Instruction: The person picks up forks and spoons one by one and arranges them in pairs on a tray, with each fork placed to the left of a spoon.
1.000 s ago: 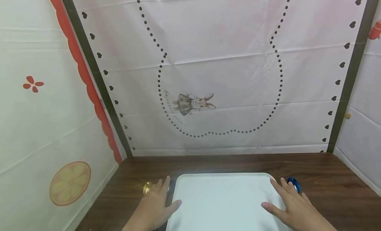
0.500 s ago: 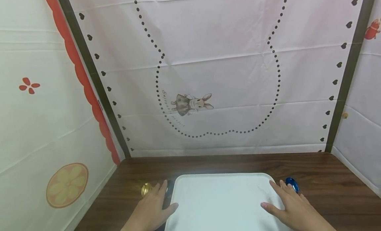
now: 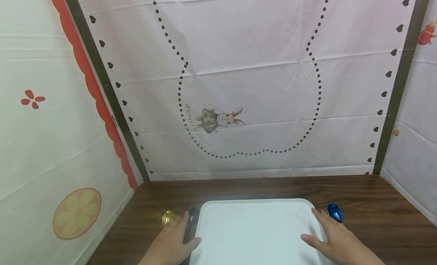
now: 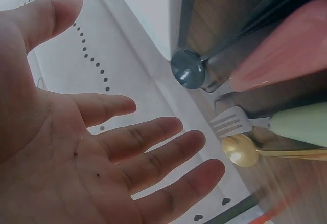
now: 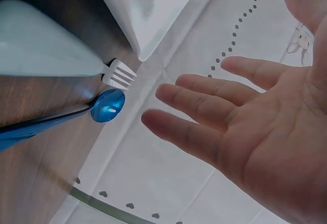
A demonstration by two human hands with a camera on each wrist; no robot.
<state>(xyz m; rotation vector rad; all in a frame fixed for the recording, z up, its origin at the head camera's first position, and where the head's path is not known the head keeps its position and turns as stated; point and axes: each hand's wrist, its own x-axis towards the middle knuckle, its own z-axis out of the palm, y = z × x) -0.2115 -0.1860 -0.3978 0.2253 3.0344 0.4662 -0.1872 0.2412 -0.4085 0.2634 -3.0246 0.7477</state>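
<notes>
A white tray (image 3: 256,231) lies on the wooden table between my two hands. At its left side is my left hand (image 3: 170,240), fingers extended, thumb overlapping the tray's edge. Beyond it show a gold spoon (image 4: 240,150), a fork (image 4: 232,121) with a green handle, a dark spoon (image 4: 189,69) and a pink handle (image 4: 281,50). My right hand (image 3: 336,240), fingers spread, overlaps the tray's right edge in the head view. Just past it lie a blue spoon (image 5: 108,105) and a fork (image 5: 120,74) with a pale handle. Both palms hold nothing.
A printed white cloth (image 3: 252,90) with a rabbit figure rises behind the table (image 3: 239,187). More cloth panels stand at the left (image 3: 41,143) and right (image 3: 414,117), bounding the table's sides.
Both hands have drawn back slightly toward the person. The dark spoon and the fork tines by the blue spoon now show more. Tray and cutlery stay in place; the head view has shifted slightly.
</notes>
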